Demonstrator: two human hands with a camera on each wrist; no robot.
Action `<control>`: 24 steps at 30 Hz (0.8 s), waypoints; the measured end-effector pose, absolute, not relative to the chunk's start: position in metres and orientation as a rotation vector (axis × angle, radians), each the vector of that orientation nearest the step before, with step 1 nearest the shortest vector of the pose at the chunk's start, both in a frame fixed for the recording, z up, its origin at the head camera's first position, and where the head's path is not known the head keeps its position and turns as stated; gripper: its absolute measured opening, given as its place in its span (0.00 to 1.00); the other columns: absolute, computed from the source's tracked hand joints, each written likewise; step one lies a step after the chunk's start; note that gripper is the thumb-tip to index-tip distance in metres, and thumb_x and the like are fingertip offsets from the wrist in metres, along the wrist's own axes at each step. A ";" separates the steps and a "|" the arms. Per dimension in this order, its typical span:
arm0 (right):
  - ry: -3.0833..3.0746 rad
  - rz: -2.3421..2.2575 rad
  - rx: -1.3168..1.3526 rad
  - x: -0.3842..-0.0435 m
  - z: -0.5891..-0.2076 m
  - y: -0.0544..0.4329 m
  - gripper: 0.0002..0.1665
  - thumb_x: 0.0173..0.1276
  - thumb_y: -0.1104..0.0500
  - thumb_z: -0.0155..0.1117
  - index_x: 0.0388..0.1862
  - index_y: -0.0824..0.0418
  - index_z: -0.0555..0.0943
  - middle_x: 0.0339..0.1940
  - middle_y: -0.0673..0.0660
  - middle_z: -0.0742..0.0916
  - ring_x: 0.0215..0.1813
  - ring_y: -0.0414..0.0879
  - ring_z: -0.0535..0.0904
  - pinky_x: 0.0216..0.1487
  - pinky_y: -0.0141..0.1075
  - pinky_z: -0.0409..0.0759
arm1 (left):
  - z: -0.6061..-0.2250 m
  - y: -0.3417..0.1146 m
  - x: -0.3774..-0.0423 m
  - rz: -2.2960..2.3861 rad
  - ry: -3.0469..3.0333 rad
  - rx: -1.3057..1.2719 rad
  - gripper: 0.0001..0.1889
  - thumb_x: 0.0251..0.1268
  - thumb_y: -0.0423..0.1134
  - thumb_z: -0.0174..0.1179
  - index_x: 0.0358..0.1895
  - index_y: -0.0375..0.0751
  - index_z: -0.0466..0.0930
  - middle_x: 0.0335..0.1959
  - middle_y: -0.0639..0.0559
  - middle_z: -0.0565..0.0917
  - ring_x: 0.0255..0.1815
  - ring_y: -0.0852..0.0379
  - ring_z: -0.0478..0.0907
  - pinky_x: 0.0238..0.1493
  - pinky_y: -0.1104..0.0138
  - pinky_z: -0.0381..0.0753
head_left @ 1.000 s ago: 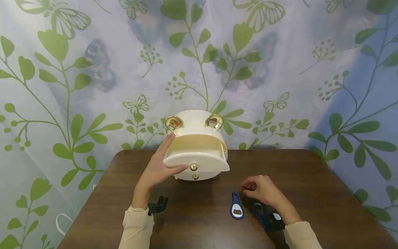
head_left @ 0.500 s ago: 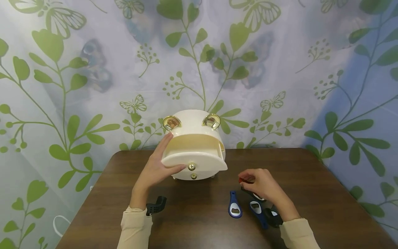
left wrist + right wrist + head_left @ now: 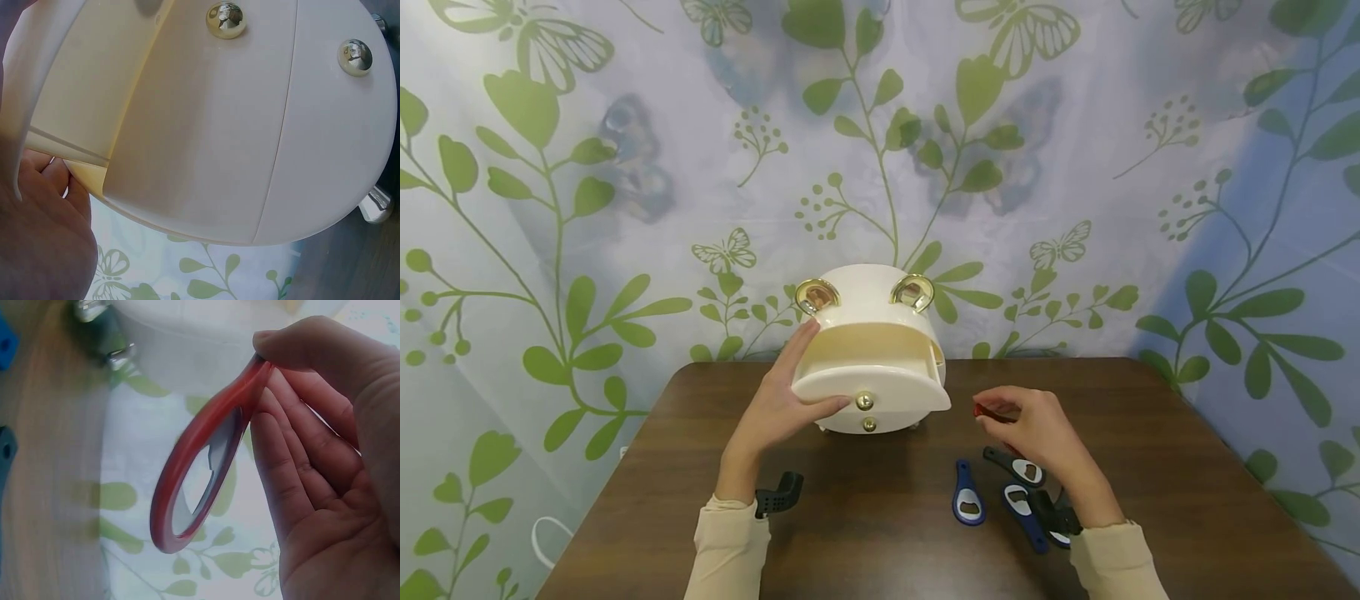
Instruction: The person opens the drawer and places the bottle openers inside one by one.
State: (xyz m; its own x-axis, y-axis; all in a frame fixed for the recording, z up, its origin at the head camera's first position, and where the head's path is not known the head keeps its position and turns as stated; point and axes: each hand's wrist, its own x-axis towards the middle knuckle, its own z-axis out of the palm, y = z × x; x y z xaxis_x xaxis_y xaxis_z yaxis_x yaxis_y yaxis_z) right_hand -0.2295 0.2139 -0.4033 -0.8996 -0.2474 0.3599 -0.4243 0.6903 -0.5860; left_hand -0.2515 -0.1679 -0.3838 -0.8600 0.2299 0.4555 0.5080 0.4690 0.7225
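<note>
Red bottle opener (image 3: pixel 174 469) is lifted, pinched by the right hand (image 3: pixel 1033 429) near the pulled-out top drawer (image 3: pixel 904 389), not inside. The left hand (image 3: pixel 777 408), spread wide, touches the white drawer box (image 3: pixel 872 287). Blue openers (image 3: pixel 963 477) and a black opener (image 3: pixel 998 456) are left on the worktop (image 3: pixel 865 533).
</note>
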 end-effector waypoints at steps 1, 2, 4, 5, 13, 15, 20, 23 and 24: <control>-2.638 1.010 0.536 -0.229 -0.402 0.213 0.14 0.64 0.63 0.76 0.50 0.59 0.90 0.41 0.52 0.92 0.44 0.47 0.90 0.42 0.36 0.87 | -0.384 -0.168 -0.251 -1.341 -2.426 -0.630 0.58 0.51 0.55 0.81 0.83 0.67 0.51 0.84 0.68 0.51 0.85 0.58 0.48 0.79 0.43 0.55; -2.628 1.014 0.540 -0.229 -0.401 0.212 0.15 0.64 0.63 0.76 0.50 0.59 0.90 0.42 0.52 0.92 0.44 0.48 0.91 0.41 0.35 0.87 | -0.384 -0.168 -0.251 -1.339 -2.426 -0.630 0.58 0.51 0.55 0.81 0.83 0.66 0.51 0.84 0.68 0.51 0.85 0.58 0.48 0.79 0.43 0.55; -2.607 1.005 0.546 -0.229 -0.399 0.210 0.15 0.64 0.62 0.77 0.50 0.59 0.90 0.42 0.52 0.92 0.44 0.48 0.91 0.39 0.33 0.86 | -0.383 -0.168 -0.251 -1.341 -2.426 -0.632 0.58 0.51 0.55 0.81 0.83 0.66 0.51 0.84 0.67 0.51 0.85 0.58 0.48 0.79 0.43 0.55; -2.594 1.004 0.551 -0.228 -0.398 0.210 0.15 0.64 0.62 0.77 0.50 0.59 0.90 0.42 0.53 0.92 0.44 0.48 0.91 0.39 0.34 0.87 | -0.383 -0.168 -0.252 -1.342 -2.426 -0.632 0.58 0.51 0.55 0.81 0.83 0.66 0.51 0.84 0.67 0.51 0.85 0.58 0.48 0.79 0.43 0.55; -2.480 1.036 0.581 -0.227 -0.391 0.208 0.16 0.62 0.65 0.78 0.49 0.61 0.89 0.41 0.54 0.92 0.44 0.50 0.91 0.44 0.45 0.88 | -0.384 -0.168 -0.252 -1.359 -2.430 -0.633 0.58 0.51 0.54 0.81 0.83 0.67 0.51 0.84 0.68 0.51 0.85 0.58 0.47 0.79 0.43 0.55; -2.470 1.048 0.562 -0.227 -0.388 0.207 0.17 0.62 0.64 0.78 0.50 0.59 0.89 0.41 0.54 0.92 0.44 0.50 0.91 0.45 0.46 0.88 | -0.384 -0.168 -0.252 -1.360 -2.433 -0.630 0.58 0.51 0.54 0.81 0.83 0.67 0.51 0.84 0.69 0.51 0.85 0.58 0.47 0.79 0.43 0.55; -2.424 1.034 0.520 -0.226 -0.381 0.204 0.18 0.61 0.64 0.79 0.51 0.58 0.89 0.40 0.51 0.92 0.43 0.45 0.89 0.46 0.40 0.88 | -0.384 -0.168 -0.251 -1.359 -2.434 -0.626 0.58 0.51 0.54 0.80 0.83 0.67 0.51 0.83 0.69 0.51 0.85 0.58 0.47 0.79 0.43 0.55; -2.374 1.018 0.517 -0.225 -0.378 0.202 0.18 0.60 0.64 0.80 0.49 0.58 0.89 0.39 0.49 0.92 0.40 0.42 0.88 0.47 0.35 0.87 | -0.384 -0.168 -0.252 -1.357 -2.433 -0.624 0.57 0.51 0.54 0.80 0.83 0.67 0.51 0.83 0.69 0.51 0.85 0.58 0.48 0.79 0.43 0.55; -2.359 1.017 0.521 -0.225 -0.377 0.202 0.18 0.59 0.64 0.80 0.49 0.58 0.90 0.39 0.49 0.92 0.40 0.41 0.87 0.47 0.34 0.87 | -0.384 -0.168 -0.252 -1.356 -2.434 -0.623 0.57 0.51 0.55 0.80 0.83 0.67 0.51 0.83 0.69 0.51 0.85 0.58 0.48 0.79 0.43 0.55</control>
